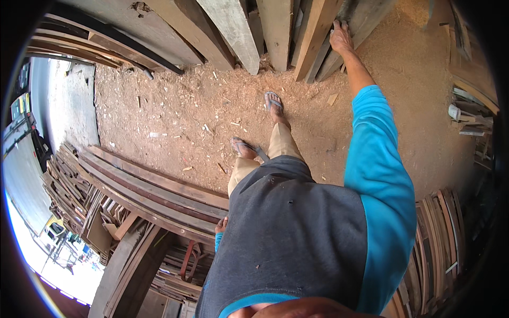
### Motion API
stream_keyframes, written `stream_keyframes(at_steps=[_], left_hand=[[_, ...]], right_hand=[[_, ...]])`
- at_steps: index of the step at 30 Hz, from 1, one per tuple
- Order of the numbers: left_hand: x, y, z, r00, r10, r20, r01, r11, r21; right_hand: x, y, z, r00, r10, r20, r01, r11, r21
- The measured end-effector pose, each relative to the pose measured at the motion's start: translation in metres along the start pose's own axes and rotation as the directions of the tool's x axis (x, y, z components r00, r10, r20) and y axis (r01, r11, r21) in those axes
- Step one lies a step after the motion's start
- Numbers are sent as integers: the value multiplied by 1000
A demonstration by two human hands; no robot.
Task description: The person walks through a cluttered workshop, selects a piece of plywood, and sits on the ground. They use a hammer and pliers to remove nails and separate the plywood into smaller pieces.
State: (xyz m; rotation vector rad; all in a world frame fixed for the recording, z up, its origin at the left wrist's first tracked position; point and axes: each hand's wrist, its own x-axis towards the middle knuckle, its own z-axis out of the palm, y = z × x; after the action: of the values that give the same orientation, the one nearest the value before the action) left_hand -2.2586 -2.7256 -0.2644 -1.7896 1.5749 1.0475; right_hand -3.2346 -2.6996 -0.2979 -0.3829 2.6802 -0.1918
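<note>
Close by the body, the left hand rests at the edge of the long stacked planks, partly hidden by the shirt; its grip cannot be made out. Beyond lies the shaving-strewn floor. Farthest, the outstretched right hand has its fingers against the greyish leaning board, which lies directly under and to the right of it, just beside a browner board; whether it grasps or merely touches, I cannot tell.
</note>
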Motion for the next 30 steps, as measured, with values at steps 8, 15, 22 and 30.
stream_keyframes(at_steps=[8, 15, 22, 30], left_hand=[[-55, 173, -62, 949, -315, 13, 252, 733, -632], [-55, 211, -52, 958, -283, -37, 184, 711, -678], [-25, 210, -27, 944, -320, 77, 272, 627, -730], [35, 179, -28, 946, -314, 78, 244, 533, -810]], right_hand=[[-22, 33, 46, 967, -37, -254, 65, 992, 104], [-133, 45, 31, 958, 247, -147, -211, 952, 222], [-205, 66, 95, 971, 237, -10, -203, 851, 485], [-197, -4, 139, 967, 245, 66, -253, 916, 311]])
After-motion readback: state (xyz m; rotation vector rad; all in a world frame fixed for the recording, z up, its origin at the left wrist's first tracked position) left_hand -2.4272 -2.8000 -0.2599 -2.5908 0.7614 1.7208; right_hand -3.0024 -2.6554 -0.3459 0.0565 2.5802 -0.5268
